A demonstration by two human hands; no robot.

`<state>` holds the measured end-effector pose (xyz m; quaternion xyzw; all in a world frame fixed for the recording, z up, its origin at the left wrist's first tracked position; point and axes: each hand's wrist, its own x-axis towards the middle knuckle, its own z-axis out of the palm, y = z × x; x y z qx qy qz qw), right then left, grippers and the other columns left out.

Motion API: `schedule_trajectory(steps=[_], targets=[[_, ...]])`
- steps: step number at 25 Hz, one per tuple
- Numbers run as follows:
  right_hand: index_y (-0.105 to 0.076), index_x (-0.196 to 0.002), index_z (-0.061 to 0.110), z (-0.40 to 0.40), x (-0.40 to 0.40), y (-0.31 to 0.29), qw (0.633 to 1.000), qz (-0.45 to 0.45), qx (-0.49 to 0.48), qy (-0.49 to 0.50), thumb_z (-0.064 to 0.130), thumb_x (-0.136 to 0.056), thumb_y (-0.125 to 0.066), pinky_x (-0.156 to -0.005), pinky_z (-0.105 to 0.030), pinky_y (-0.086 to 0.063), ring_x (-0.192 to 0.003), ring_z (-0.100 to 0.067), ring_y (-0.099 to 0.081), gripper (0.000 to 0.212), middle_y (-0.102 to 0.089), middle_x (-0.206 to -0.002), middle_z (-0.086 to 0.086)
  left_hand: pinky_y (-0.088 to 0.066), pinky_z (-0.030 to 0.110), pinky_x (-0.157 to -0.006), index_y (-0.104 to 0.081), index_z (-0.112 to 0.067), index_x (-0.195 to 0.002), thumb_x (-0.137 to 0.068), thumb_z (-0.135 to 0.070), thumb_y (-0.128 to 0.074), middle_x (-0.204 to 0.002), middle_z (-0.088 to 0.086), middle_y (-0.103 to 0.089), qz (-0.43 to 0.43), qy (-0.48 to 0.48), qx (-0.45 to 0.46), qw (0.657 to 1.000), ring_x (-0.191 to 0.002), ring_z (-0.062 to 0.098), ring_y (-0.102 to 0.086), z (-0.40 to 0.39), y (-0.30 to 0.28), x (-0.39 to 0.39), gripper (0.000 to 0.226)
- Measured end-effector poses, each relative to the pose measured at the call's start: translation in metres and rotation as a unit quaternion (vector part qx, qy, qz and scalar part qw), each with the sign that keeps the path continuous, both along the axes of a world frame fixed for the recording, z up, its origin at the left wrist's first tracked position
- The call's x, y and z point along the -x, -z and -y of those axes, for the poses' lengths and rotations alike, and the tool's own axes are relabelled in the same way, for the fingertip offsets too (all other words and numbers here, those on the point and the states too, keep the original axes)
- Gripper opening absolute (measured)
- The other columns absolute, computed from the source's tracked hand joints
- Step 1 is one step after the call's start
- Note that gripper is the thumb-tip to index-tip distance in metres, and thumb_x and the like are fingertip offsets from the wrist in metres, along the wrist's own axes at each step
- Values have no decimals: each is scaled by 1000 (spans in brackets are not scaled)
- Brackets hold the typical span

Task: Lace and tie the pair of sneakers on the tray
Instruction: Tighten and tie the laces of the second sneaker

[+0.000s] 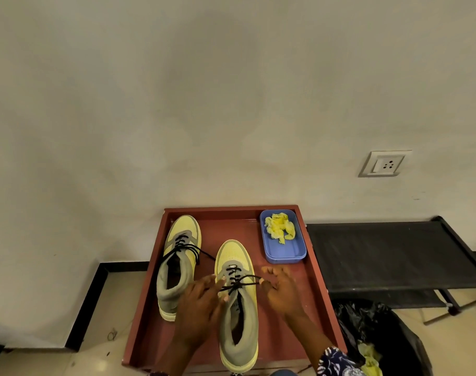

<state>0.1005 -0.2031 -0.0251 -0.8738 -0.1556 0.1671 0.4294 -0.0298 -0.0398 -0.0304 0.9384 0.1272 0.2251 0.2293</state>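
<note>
Evidently the tying of the nearer sneaker [238, 302] was the step in hand. It stood toe-away on the red tray [317, 289], just right of its partner, the farther sneaker [178, 264], whose black lace looked threaded but loose, its ends trailing sideways. The left hand [201, 302] was pinched shut on one end of the black lace [238, 284], and the right hand [279, 290] gripped the other end between thumb and forefinger, remaining fingers spread. Both ends were drawn taut outward across the upper eyelets. A blue tub [284, 253] of crumpled yellow paper sat at the tray's far right corner. Next, I judged, the ends needed crossing and looping into a bow without slackening.
</note>
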Motion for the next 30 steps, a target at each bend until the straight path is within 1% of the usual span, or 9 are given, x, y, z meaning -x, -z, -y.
schedule_trajectory(steps=[4, 7, 10, 13, 18, 20, 22, 24, 30], targets=[[-59, -120, 24, -15, 9, -4, 977, 128, 62, -160, 32, -79, -31, -100, -38, -42, -116, -22, -50, 50, -57, -126, 1, -51, 30, -58, -53, -35, -108, -81, -38, -41, -104, -6, -70, -61, 29, -82, 994, -93, 13, -48, 7, -1, -3, 30], [-45, -136, 20, -21, 13, 3, 952, 129, 120, -248, 35, -82, -15, -113, -31, -28, -134, -20, -38, 63, -45, -143, -1, -49, 23, -50, -67, -28, -101, -73, -29, -41, -86, -8, -74, -89, 29, -82, 992, -75, 13, -56, 7, 4, -4, 38], [-42, -138, 13, -18, 17, 10, 969, 69, 73, -225, 20, -88, -26, -111, -17, -25, -132, -19, -42, 53, -45, -142, -6, -40, 12, -42, -74, -15, -96, -70, -27, -40, -56, -7, -67, -88, 28, -34, 995, -46, 5, -56, 8, 6, -10, 44], [-48, -134, 9, -12, 23, 11, 979, 62, 56, -185, 18, -91, -36, -100, -8, -27, -123, -18, -53, 45, -55, -133, -7, -35, 7, -43, -74, -14, -84, -64, -31, -38, -41, -6, -57, -37, 22, -32, 999, -35, -3, -48, 14, 3, -16, 44], [-58, -124, 12, -10, 35, 11, 989, 46, 51, -131, 30, -86, -34, -90, -9, -36, -108, -18, -61, 48, -64, -119, -5, -27, 8, -40, -69, -23, -51, -60, -24, -43, -36, -8, -52, -68, -24, 1, 997, -48, 6, -51, 19, -6, -23, 28], [-56, -125, 11, -13, 33, 15, 988, 48, 80, -121, 21, -91, -37, -95, -17, -39, -110, -23, -59, 41, -62, -122, -8, -33, 13, -46, -75, -17, -64, -70, -10, -50, -53, -3, -66, -90, -99, 117, 984, -53, 9, -60, 17, 0, -23, 26], [-57, -124, 11, -14, 32, 17, 988, 31, 104, -109, 11, -92, -37, -96, -25, -42, -108, -26, -59, 37, -63, -119, -11, -39, 23, -66, -75, -9, -89, -85, -3, -52, -85, 9, -73, -172, -192, 230, 938, -81, 22, -66, 16, 5, -25, 25], [-59, -121, 10, -13, 32, 19, 992, 13, 91, -91, 9, -89, -36, -93, -30, -46, -100, -29, -62, 39, -67, -112, -12, -39, 23, -72, -72, -10, -101, -88, -5, -52, -96, 10, -72, -216, -192, 276, 917, -92, 24, -64, 17, 11, -25, 24], [-53, -117, 9, -13, 47, 12, 992, -47, 91, -68, 25, -93, -42, -84, -30, -42, -109, -33, -57, 31, -64, -116, -14, -37, 29, -64, -56, -15, -64, -91, -20, -48, -64, 3, -57, -229, -168, 356, 890, -73, 24, -54, 29, 0, -18, 28]])
